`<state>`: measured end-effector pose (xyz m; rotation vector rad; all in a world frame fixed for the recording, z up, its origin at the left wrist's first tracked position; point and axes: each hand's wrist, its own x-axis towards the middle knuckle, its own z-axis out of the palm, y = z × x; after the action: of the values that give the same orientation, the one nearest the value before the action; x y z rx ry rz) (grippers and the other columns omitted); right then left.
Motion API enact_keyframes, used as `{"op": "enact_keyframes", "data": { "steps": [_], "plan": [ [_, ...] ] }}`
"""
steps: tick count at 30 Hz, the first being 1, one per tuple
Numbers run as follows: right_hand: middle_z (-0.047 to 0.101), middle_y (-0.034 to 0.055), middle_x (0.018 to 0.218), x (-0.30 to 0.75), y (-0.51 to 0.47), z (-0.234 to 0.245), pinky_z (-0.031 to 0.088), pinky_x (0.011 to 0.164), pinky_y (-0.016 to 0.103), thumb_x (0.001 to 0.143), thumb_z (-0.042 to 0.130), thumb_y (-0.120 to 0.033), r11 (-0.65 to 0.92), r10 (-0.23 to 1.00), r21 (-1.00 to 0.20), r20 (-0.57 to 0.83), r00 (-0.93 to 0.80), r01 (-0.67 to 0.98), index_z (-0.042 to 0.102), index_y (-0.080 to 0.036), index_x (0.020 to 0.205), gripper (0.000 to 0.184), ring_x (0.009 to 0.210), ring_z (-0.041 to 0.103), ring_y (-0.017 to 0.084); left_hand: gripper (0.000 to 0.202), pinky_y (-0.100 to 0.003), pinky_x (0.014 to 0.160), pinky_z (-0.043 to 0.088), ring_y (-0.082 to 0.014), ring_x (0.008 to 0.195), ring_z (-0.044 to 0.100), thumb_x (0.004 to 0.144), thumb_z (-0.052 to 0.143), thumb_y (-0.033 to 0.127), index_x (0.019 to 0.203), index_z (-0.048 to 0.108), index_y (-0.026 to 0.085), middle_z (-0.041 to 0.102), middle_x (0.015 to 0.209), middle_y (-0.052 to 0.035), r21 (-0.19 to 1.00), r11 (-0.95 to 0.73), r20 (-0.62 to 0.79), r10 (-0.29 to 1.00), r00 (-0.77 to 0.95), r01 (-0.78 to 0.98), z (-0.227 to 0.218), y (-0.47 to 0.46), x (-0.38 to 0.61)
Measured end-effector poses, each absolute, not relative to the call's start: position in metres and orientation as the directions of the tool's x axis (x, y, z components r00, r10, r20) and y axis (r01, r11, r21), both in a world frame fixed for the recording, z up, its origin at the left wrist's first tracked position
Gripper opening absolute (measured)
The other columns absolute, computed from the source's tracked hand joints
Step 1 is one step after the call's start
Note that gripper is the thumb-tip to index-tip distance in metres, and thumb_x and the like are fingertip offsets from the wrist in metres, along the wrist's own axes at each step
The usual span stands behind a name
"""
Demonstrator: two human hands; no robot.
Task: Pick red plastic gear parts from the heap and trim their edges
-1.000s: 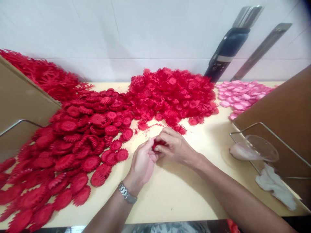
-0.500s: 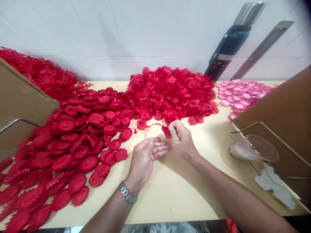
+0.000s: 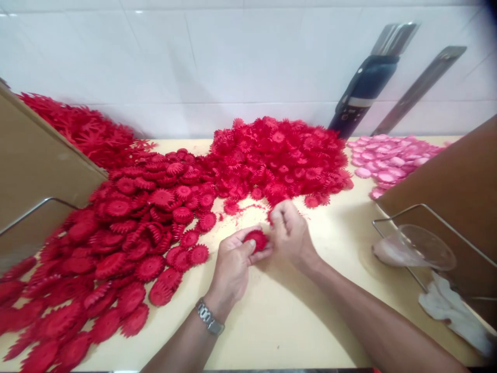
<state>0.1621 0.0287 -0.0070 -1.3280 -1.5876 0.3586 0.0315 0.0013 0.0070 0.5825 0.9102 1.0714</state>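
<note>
We hold our left hand [image 3: 235, 264] half-cupped, palm turned inward, its thumb [image 3: 249, 247] bent above the fingers [image 3: 264, 254], whose tips point toward our right hand [image 3: 292, 233]. That hand sits just right of the left fingertips and slightly beyond them; whether the two touch, we cannot tell. It is curled into a loose fist, fingertips tucked in. Our left wrist [image 3: 218, 302] lies below and left of its fingers, the left forearm [image 3: 179, 344] slanting behind it; our right wrist [image 3: 312, 265] and right forearm [image 3: 361, 311] slope down rightward from the curled fingers.
</note>
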Motion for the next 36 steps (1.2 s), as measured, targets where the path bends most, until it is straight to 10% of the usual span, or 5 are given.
{"op": "enact_keyframes", "data": {
  "steps": [6,16,21,29,36],
  "plan": [
    [0.052,0.0018,0.063,0.216,0.055,0.0,0.037,0.058,0.029,0.08,0.044,-0.016,0.156,0.876,-0.478,0.471,0.102,0.864,0.053,-0.019,0.071,0.012,0.058,0.047,0.016,0.018,-0.032,0.076,0.052,-0.021,0.077,0.067,0.07,0.059,0.01,0.088,0.06,0.009,0.069,0.084,-0.0114,0.741,0.445,-0.411,0.893,0.184,-0.502,0.012,0.0,0.03],
    [0.052,0.0034,0.071,0.165,0.028,0.002,0.04,0.06,0.024,0.084,0.05,-0.016,0.743,0.665,-0.427,0.56,-0.494,0.516,0.058,-0.016,0.074,0.012,0.067,0.046,0.013,0.016,-0.035,0.078,0.052,-0.0141,0.072,0.062,0.077,0.053,0.014,0.087,0.065,0.01,0.067,0.082,-0.0064,0.713,0.395,-0.275,0.917,0.287,-0.58,0.004,0.002,0.03],
    [0.046,0.0026,0.066,0.162,0.028,-0.007,0.036,0.059,0.028,0.085,0.039,-0.013,0.674,0.723,-0.419,0.544,-0.425,0.609,0.046,-0.018,0.065,0.022,0.061,0.04,0.014,0.017,-0.035,0.082,0.049,-0.0155,0.08,0.062,0.077,0.054,0.016,0.09,0.065,0.012,0.067,0.085,-0.0066,0.773,0.37,-0.258,0.925,0.278,-0.514,0.006,-0.001,0.034],
    [0.042,-0.002,0.06,0.172,0.037,-0.007,0.034,0.051,0.024,0.084,0.039,-0.018,0.293,0.882,-0.741,0.453,0.127,0.605,0.039,-0.021,0.067,0.017,0.055,0.041,0.013,0.008,-0.039,0.076,0.052,-0.016,0.064,0.063,0.071,0.058,0.014,0.076,0.063,0.01,0.065,0.069,-0.004,0.807,0.325,-0.332,0.94,0.078,-0.492,0.007,-0.001,0.033],
    [0.059,0.0073,0.081,0.215,0.052,-0.001,0.039,0.072,0.037,0.078,0.048,-0.012,0.247,0.784,-0.326,0.62,0.009,0.913,0.06,-0.018,0.08,0.013,0.078,0.051,0.022,0.005,-0.04,0.081,0.05,-0.0195,0.074,0.065,0.071,0.059,0.015,0.072,0.06,0.01,0.066,0.074,-0.0061,0.76,0.364,-0.356,0.926,0.123,-0.538,0.009,-0.001,0.03]
  ]
}}
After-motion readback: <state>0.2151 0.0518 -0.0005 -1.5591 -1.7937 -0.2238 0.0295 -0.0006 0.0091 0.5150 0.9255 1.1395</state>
